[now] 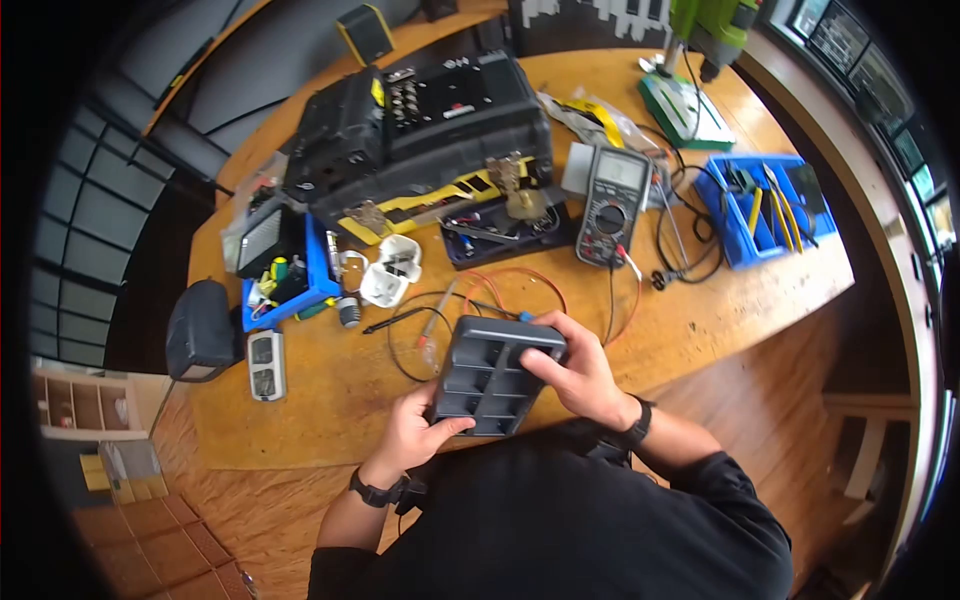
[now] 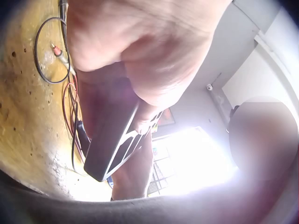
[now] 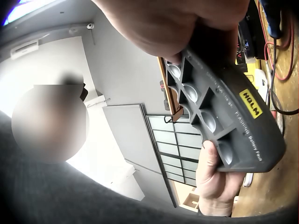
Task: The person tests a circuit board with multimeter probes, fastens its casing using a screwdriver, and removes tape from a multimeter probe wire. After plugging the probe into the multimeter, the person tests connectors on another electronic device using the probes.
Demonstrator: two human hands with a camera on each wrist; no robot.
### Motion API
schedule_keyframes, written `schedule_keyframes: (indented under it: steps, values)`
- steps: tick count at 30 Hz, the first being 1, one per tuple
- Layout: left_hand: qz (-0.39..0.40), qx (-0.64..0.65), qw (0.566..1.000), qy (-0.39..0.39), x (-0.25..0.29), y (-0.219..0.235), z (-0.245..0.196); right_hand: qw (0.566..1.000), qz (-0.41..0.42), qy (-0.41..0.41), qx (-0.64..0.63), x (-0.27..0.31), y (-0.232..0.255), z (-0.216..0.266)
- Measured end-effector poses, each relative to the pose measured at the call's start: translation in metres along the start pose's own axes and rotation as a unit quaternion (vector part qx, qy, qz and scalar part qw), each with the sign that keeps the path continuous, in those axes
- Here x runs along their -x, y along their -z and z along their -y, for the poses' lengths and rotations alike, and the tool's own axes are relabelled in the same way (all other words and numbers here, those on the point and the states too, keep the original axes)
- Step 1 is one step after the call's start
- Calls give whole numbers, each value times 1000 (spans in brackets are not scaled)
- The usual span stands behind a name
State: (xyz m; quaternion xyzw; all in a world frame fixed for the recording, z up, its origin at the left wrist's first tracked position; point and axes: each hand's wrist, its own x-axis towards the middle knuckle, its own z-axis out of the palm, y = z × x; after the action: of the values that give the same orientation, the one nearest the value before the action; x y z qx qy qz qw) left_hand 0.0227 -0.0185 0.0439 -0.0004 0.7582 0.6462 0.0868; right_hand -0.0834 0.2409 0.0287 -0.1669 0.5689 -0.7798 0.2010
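Both hands hold a dark grey battery charger [image 1: 492, 378] near the front edge of the table. Its row of divided bays faces up toward the head camera. My left hand [image 1: 408, 432] grips the lower left corner, thumb over the rim. At the upper right corner, my right hand [image 1: 588, 378] holds on with its thumb on the top face. The right wrist view shows the charger [image 3: 212, 105] with rounded hollows, a yellow label reading HQLM and the printed words "FLASHING Battery Fault". From the left wrist, its smooth side [image 2: 110, 140] is seen, and the fingers underneath are mostly hidden.
A multimeter [image 1: 612, 200] with red and black leads lies beyond the charger. Behind stands a big black and yellow toolbox [image 1: 420, 150]. Blue bins sit at left [image 1: 322, 265] and right [image 1: 742, 235]. A green drill press [image 1: 690, 110] occupies the back right corner.
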Motion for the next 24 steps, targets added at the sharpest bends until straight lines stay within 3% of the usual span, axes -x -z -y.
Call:
schedule_keyframes:
  steps: [3, 5, 7, 9, 11, 12, 19, 22, 24]
  values:
    - [2, 21, 1000, -2, -3, 0, 7, 998, 39, 15, -52, 4, 1, 9]
    - [9, 44, 999, 0, -7, -1, 4, 995, 49, -63, -58, 4, 6, 5]
    - [40, 69, 996, 28, -13, -3, -2, 995, 47, -61, -70, 4, 11, -1]
    - [24, 79, 996, 29, -19, -9, -7, 992, 18, -82, -93, 4, 14, -2]
    - [10, -2, 1000, -14, -24, -8, -8, 994, 7, -66, -87, 4, 13, -5]
    - [10, -17, 1000, 11, -26, -6, -6, 995, -3, -61, -79, 3, 13, -6]
    - [19, 45, 999, 17, -31, 10, 9, 994, 21, -72, -74, -7, 17, -2]
    - [66, 2, 996, 52, -30, 26, 2, 995, 40, -84, -26, -10, 22, 0]
    - [89, -38, 994, 44, -32, 30, -9, 986, 66, -127, 84, -13, 27, 2]
